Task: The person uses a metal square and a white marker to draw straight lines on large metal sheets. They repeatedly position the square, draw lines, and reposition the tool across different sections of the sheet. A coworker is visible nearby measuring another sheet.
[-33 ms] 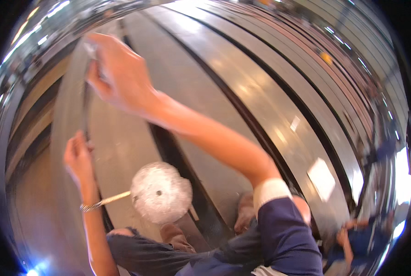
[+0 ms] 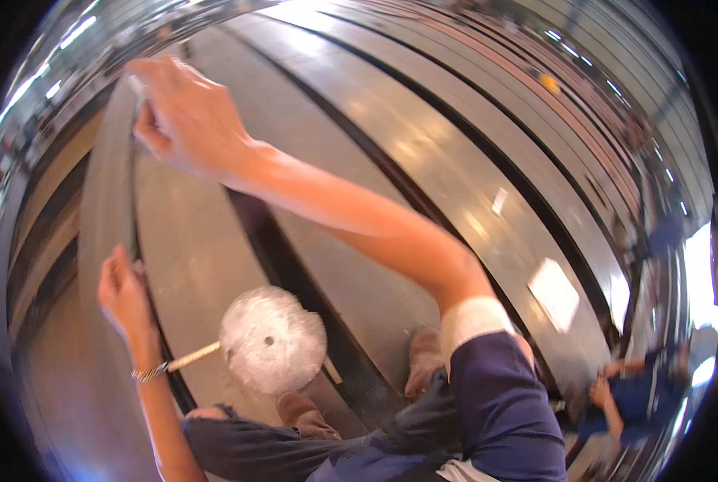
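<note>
Head view: a long grey metal strip [image 2: 102, 201] is running from about 12 o'clock down the left side toward 8 o'clock, curving with the lens, and both hands are gripping it. The right hand [image 2: 186, 116] is reaching up toward 11 o'clock, its fingers closing around the strip's upper part, thumb pressing on the near side. The left hand [image 2: 122, 293] is sitting lower, at about 9 o'clock, fingers wrapping the strip's edge; a thin metal bracelet [image 2: 150, 372] is circling its wrist. Just right of the left wrist, near 7 o'clock, a round silvery disc [image 2: 272, 339] with a small centre hole is lying on the floor, with a pale wooden stick [image 2: 192, 357] reaching from it toward the bracelet. Wide grey metal sheets [image 2: 423, 161] are lying side by side across the middle, with dark gaps between them. On the sheets at about 4 o'clock, a white rectangular label [image 2: 553, 293] is showing, and a smaller white one [image 2: 499, 200] is sitting at about 2 o'clock. The person's feet [image 2: 423, 357] are standing at 6 o'clock. Another person in blue [image 2: 624, 394] is crouching at 4 o'clock near the rim.
</note>
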A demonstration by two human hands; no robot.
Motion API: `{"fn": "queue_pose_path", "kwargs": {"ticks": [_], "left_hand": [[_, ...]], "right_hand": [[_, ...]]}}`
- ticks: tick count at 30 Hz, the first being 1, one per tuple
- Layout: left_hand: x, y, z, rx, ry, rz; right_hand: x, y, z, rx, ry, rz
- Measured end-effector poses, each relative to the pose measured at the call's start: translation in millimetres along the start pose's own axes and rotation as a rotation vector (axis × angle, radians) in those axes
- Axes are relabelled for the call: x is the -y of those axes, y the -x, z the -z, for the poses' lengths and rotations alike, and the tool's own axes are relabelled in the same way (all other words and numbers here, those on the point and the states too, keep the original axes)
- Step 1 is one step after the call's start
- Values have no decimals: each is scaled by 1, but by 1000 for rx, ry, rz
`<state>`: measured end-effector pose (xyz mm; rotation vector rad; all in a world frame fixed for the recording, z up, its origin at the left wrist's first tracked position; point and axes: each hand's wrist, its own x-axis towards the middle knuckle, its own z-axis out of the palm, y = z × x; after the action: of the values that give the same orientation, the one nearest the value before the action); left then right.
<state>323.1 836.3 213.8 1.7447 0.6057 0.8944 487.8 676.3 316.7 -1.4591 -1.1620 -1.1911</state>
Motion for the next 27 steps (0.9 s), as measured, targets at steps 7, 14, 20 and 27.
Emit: {"fn": "queue_pose_path", "kwargs": {"ticks": [7, 14, 20, 27], "left_hand": [[20, -8, -24, 120, -29, -93], [7, -16, -41, 153, -130, -225], [-83, 21, -117, 190, -72, -235], [-223, 81, -243, 443, -60, -274]], "right_hand": [[-56, 108, 242, 471, 552, -209], [-44, 250, 420, 193, 716, -841], [-72, 336, 485, -16, 703, -967], [-62, 394, 499, -182, 564, -1216]]}}
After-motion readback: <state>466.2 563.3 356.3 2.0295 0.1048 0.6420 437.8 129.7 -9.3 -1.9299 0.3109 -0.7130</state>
